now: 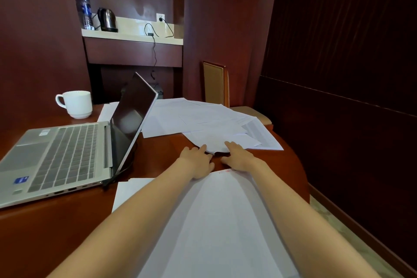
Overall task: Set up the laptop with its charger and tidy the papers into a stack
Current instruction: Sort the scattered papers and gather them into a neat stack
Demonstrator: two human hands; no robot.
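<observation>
A silver laptop [67,156] stands open on the left of the wooden desk [56,228], its screen dark. A black charger cable [154,49] runs from a wall socket [160,17] down behind the desk, and a black cable lies at the laptop's near right corner. Loose white papers [203,119] spread across the far middle of the desk. More sheets [214,221] lie close to me under my forearms. My left hand [197,161] and my right hand [239,157] reach the near edge of the loose papers, fingers stretched out and touching the sheets.
A white mug [75,104] stands behind the laptop at the left. On the wall shelf are a kettle [107,19] and a water bottle [86,12]. A chair [216,84] stands beyond the desk's far right edge. Dark wood panelling fills the right.
</observation>
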